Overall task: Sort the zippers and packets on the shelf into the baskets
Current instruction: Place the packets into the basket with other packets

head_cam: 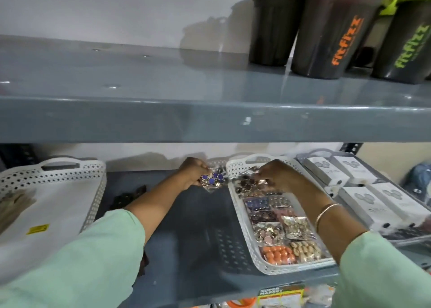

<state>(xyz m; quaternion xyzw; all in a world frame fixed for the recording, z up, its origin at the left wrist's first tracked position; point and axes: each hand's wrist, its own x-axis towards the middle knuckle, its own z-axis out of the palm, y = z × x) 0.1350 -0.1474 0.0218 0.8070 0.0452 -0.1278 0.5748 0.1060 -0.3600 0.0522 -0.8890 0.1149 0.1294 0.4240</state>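
Note:
My left hand [192,173] pinches a clear packet of blue buttons [213,179] above the grey shelf [186,226], just left of the right white basket [242,221]. My right hand [277,175] grips a clear packet of dark brown pieces [248,182] at the far end of that basket. Nearer in the same basket lie several packets, among them an orange-bead packet [277,254] and a gold one [297,227]. A left white basket [91,191] holds beige zippers [11,205]. Dark zippers [127,199] lie on the shelf between the baskets, partly hidden by my left arm.
A grey tray with white boxes [363,191] stands to the right of the packet basket. The upper shelf [163,116] overhangs close above my hands and carries dark shaker bottles [331,34] at the right.

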